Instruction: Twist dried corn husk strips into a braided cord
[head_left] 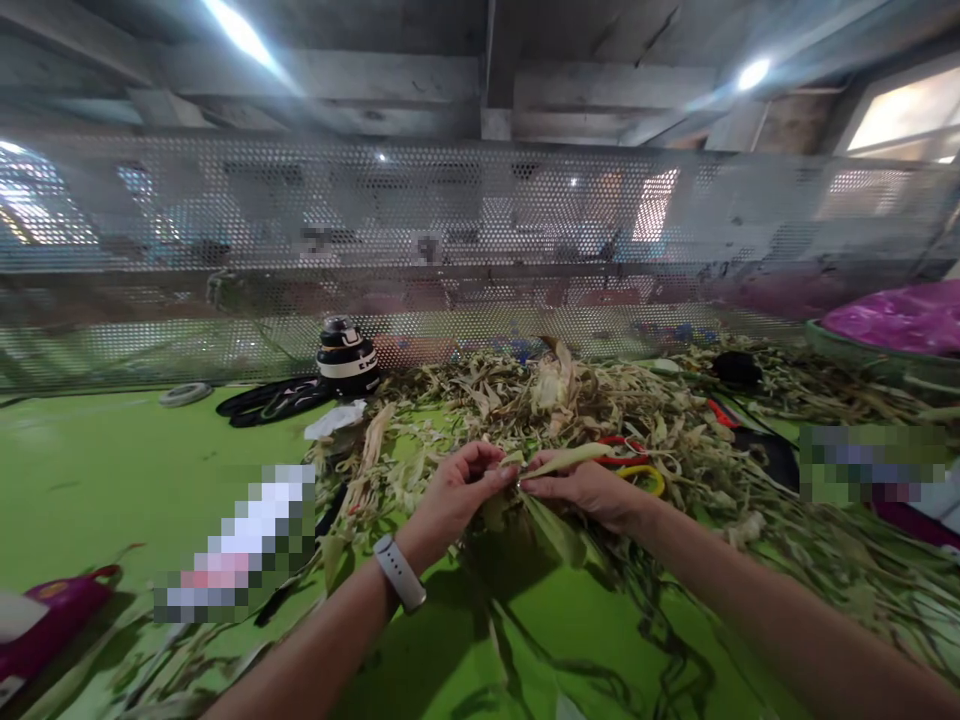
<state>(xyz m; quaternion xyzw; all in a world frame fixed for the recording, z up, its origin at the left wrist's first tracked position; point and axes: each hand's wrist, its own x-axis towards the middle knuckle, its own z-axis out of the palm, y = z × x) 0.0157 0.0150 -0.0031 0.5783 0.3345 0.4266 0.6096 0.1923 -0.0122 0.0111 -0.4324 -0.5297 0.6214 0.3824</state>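
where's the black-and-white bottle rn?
Head view, upper left of centre: the black-and-white bottle stands on the green table by the perforated screen, beside a black strap, well beyond the left hand.

**Pale green leaf strip pinched at mid-length**

The leaf strip [559, 461] is long, narrow and pale yellow-green, with a dry, papery look. It lies nearly level above the green surface [112, 480], its free end pointing toward the red and yellow scissors [637, 470], just in front of them. Its near end is pinched between the fingertips of the left hand [457, 495] and right hand [589, 490], which meet over it. A broader, darker green leaf [555, 530] hangs below that pinch.
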